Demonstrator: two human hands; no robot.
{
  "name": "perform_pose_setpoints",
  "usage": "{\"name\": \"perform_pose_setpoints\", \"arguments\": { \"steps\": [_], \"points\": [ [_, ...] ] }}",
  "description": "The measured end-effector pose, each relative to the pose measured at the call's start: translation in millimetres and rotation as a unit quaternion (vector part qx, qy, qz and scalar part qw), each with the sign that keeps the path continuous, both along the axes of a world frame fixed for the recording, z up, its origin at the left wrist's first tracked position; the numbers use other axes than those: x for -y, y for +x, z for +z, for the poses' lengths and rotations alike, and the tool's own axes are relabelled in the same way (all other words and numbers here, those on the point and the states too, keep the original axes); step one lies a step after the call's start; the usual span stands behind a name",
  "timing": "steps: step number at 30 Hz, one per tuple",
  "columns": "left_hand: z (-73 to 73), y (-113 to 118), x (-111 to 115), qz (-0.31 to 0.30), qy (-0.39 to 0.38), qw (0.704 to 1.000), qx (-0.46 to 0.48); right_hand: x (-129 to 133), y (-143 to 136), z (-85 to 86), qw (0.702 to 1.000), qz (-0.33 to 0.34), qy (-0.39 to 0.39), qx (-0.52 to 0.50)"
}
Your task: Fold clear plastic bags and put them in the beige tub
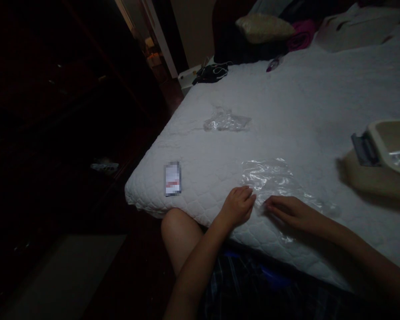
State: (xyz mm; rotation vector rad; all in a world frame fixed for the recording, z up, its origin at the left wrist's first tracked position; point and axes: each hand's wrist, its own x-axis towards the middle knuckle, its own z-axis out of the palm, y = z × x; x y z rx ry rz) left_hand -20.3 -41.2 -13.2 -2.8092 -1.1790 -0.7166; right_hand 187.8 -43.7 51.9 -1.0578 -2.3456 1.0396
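A clear plastic bag (270, 174) lies spread and shiny on the white quilted mattress (193, 146) in front of me. My left hand (238, 205) is at its near left corner, fingers curled and closed on the edge. My right hand (286, 210) comes in from the right and pinches the near edge between thumb and fingers. A short gap separates the two hands. The exact grip of the left fingertips is partly hidden.
Farther back lies a second crumpled clear plastic bag (226, 121). A phone (172, 178) rests near the mattress's left corner. On the right stands a beige bin (360, 173) with a grey clip. Dark cloth with cords (211, 73), a pillow (265, 27) and a pink roll (301, 35) sit at the back.
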Motion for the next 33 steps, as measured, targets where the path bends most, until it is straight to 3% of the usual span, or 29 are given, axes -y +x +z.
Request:
{"name": "perform_pose_setpoints", "arguments": {
  "steps": [13,18,25,33],
  "points": [
    [2.1,0,1,-0.014,0.019,1.000,-0.001,-18,6,-9.5,0.992,-0.093,0.083,-0.016],
    [4.8,-1,1,-0.025,0.026,0.999,-0.010,-23,6,-10.3,0.989,-0.125,0.072,-0.027],
    [2.7,-1,0,-0.024,0.017,0.999,-0.016,-27,6,-11.8,0.985,-0.165,-0.007,-0.044],
    [3.4,0,0,-0.026,0.031,0.999,0.020,-23,2,-20.3,0.978,-0.210,0.009,0.001]
  ]
}}
